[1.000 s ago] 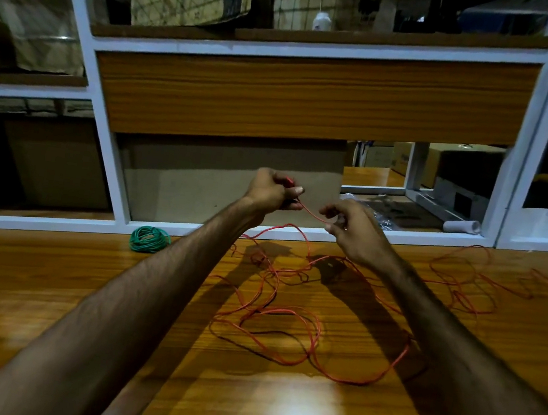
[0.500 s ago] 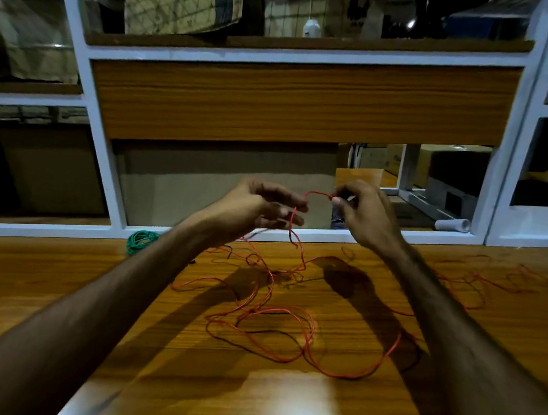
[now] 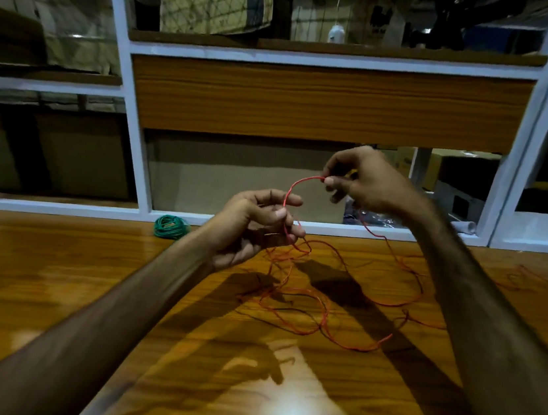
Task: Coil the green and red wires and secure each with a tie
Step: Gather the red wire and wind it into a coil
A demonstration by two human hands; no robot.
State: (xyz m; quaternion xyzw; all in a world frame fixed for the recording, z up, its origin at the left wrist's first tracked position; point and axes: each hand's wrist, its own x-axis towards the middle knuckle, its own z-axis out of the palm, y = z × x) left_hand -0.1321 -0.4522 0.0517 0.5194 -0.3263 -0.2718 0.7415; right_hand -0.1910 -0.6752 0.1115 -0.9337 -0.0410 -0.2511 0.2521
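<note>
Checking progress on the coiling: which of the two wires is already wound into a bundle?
The green wire, a compact coil by the window frame; the red wire sprawls loose, held by both hands.

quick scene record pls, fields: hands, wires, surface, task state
left hand: left hand pinches the thin red wire, raised above the table
right hand: right hand pinches the same wire higher up; a short arc spans between the hands
red wire: mostly loose, tangled loops on the glossy wooden table
green wire: small green wire coil at the table's far edge, untouched; tie not discernible
task state: green coiled; red coiling barely begun
</note>
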